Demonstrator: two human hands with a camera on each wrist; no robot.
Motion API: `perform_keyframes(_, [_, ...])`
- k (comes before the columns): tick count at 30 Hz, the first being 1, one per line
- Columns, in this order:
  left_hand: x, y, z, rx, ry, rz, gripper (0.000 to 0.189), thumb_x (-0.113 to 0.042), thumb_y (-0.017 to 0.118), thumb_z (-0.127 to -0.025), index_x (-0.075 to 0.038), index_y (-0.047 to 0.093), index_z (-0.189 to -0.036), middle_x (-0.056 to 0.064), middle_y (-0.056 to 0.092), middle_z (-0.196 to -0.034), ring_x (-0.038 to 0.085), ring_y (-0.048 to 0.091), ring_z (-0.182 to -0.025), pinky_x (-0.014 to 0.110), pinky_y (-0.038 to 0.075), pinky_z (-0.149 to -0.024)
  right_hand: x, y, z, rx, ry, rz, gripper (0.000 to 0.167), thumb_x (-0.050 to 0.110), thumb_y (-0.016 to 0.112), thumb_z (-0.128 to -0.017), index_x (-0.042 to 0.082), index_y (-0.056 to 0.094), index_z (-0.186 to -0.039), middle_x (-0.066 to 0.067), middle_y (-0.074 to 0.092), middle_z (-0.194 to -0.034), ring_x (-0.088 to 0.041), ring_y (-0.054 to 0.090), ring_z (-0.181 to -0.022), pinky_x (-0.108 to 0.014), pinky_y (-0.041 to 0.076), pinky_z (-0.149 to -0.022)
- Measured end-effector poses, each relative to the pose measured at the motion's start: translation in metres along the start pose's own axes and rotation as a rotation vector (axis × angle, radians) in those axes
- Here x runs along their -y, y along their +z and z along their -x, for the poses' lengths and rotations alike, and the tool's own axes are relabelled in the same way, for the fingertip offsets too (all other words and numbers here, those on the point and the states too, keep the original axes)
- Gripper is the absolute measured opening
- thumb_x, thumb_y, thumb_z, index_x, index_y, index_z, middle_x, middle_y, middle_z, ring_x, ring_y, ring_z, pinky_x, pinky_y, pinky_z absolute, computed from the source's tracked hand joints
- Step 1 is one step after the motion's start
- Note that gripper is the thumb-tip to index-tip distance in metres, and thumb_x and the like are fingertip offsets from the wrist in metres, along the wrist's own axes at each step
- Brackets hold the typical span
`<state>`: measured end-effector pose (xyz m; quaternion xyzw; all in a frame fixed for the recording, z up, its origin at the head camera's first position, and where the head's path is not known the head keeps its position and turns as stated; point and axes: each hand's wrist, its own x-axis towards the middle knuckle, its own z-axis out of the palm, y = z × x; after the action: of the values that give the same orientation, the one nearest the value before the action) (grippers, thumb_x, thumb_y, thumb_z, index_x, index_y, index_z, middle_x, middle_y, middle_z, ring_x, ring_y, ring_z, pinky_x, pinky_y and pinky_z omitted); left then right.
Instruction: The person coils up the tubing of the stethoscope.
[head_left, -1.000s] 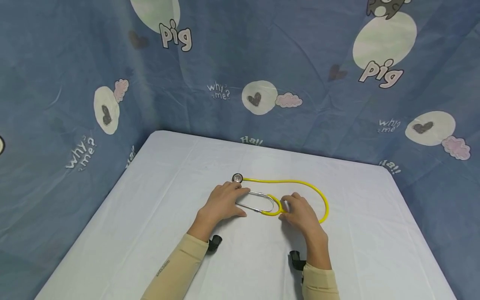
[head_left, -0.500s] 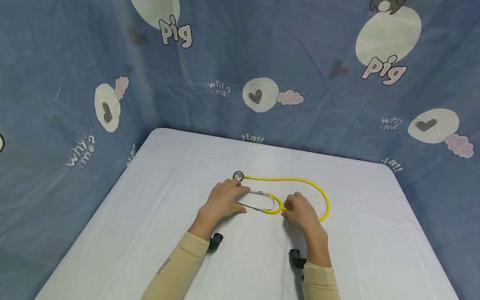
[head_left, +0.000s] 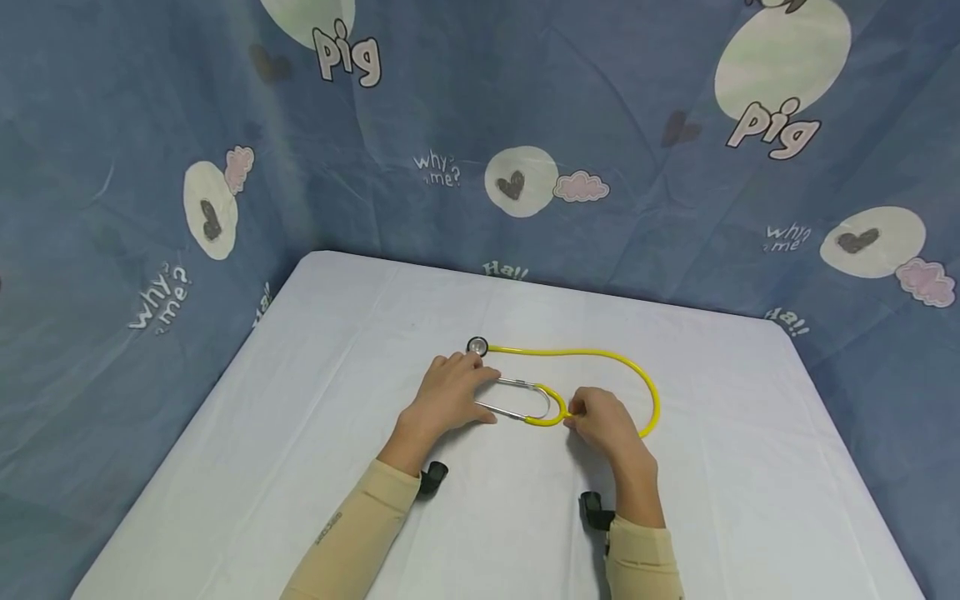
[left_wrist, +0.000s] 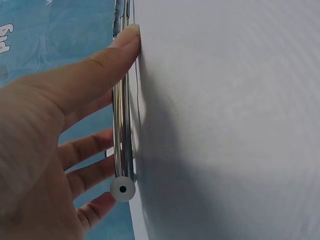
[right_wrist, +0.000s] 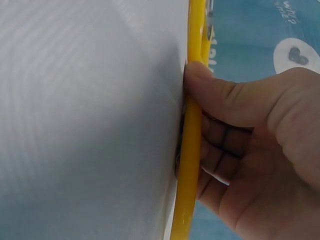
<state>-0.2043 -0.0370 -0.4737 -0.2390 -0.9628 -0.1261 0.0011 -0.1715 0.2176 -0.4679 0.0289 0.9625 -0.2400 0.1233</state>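
Observation:
A stethoscope with yellow tubing (head_left: 570, 352) lies on the white cloth, its tube looping round to the right. Over its metal ear tubes (head_left: 504, 412) is my left hand (head_left: 447, 393), thumb on the near side and fingers on the far side. A pale round ear tip (left_wrist: 123, 189) shows below the fingers in the left wrist view. My right hand (head_left: 602, 423) pinches the yellow tube (right_wrist: 189, 165) just right of its fork, thumb against it. Beyond the left fingertips sits the round chest piece (head_left: 477, 347). The right hand covers part of the tube.
The white-covered table (head_left: 360, 333) meets a blue printed curtain (head_left: 420, 100) at its back and left edges. Black camera mounts (head_left: 433, 478) sit at both wrists, beside the beige sleeves (head_left: 352, 533).
My right thumb and fingers have closed from a loose spread onto the yellow tube. The left hand stays over the ear tubes. The head view has tilted slightly.

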Motion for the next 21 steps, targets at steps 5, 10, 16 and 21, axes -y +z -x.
perform_keyframes(5, [0.0006, 0.0017, 0.0, -0.003, 0.005, -0.004, 0.073, -0.054, 0.088, -0.065, -0.029, 0.065, -0.129, -0.002, 0.059, -0.12, 0.018, 0.052, -0.104, 0.036, 0.038, -0.088, -0.0006, -0.0003, 0.0009, 0.021, -0.006, -0.014, 0.009, 0.012, 0.073, -0.088, 0.008, 0.066, -0.092, -0.004, 0.064, -0.087, -0.02, 0.054, -0.078, -0.032, 0.046, -0.07])
perform_keyframes(10, [0.0003, 0.002, -0.0004, -0.01, 0.008, -0.011, 0.073, -0.054, 0.088, -0.065, -0.029, 0.065, -0.129, -0.003, 0.06, -0.12, 0.018, 0.053, -0.104, 0.035, 0.039, -0.087, -0.0006, -0.0023, 0.0016, 0.051, 0.011, -0.047, 0.008, 0.014, 0.071, -0.091, 0.008, 0.066, -0.093, -0.005, 0.063, -0.088, -0.02, 0.054, -0.078, -0.03, 0.045, -0.068])
perform_keyframes(16, [-0.0003, 0.0024, -0.0007, -0.004, -0.001, -0.009, 0.069, -0.053, 0.087, -0.068, -0.026, 0.065, -0.128, -0.002, 0.06, -0.12, 0.018, 0.053, -0.103, 0.036, 0.042, -0.087, -0.0008, -0.0041, 0.001, 0.058, 0.021, -0.098, 0.006, 0.013, 0.068, -0.092, 0.008, 0.066, -0.094, -0.005, 0.061, -0.088, -0.019, 0.053, -0.079, -0.029, 0.044, -0.067])
perform_keyframes(21, [-0.0002, 0.0025, -0.0013, 0.004, -0.012, 0.0, 0.063, -0.052, 0.085, -0.071, -0.026, 0.067, -0.126, -0.002, 0.062, -0.117, 0.017, 0.054, -0.099, 0.034, 0.043, -0.083, -0.001, -0.0052, 0.0001, 0.028, -0.003, -0.121, 0.005, 0.012, 0.067, -0.093, 0.008, 0.065, -0.092, -0.005, 0.06, -0.085, -0.018, 0.052, -0.077, -0.029, 0.042, -0.065])
